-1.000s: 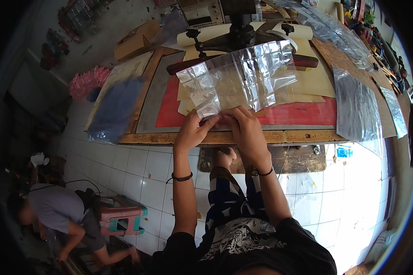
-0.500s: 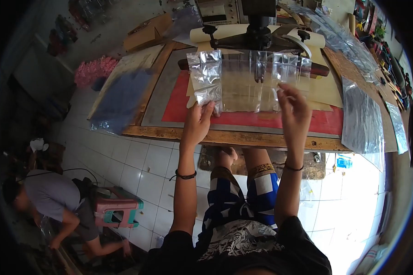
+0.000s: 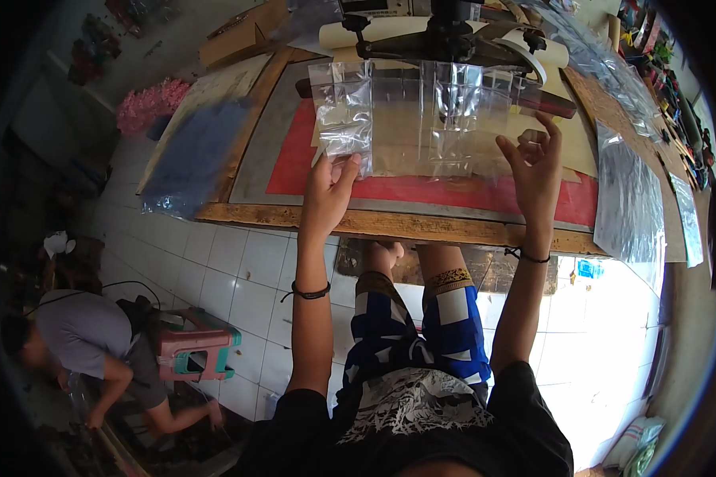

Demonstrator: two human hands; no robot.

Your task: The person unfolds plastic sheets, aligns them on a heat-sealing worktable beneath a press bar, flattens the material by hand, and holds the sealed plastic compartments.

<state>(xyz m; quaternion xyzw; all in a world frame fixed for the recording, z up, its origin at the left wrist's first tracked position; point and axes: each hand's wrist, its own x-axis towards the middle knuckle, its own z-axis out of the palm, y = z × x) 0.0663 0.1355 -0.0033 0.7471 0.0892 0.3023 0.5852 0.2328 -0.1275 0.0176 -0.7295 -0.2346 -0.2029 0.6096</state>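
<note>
A clear plastic sheet [image 3: 406, 135] with shiny folded panels is held up over the workbench. Its lower left corner is pinched between the thumb and fingers of my left hand [image 3: 330, 191]. Beside the right edge of the sheet is my right hand [image 3: 541, 175], thumb and index finger spread apart and nothing visibly gripped. Under the plastic lie tan paper [image 3: 577, 147] and a red sheet [image 3: 290, 163] on the grey bench surface [image 3: 250, 179]. Just behind the sheet stands a black press head [image 3: 451, 40] with knobs.
A stack of bluish plastic sheets [image 3: 195, 159] lies at the bench's left. More clear plastic [image 3: 632, 187] hangs over the right side. Pink material [image 3: 151, 105] sits at far left. A co-worker [image 3: 87, 334] bends low beside a pink and green stool [image 3: 195, 350].
My right hand has moved right, off the plastic's folds, and its fingers have spread. My left hand still pinches the sheet. The whole view has shifted slightly.
</note>
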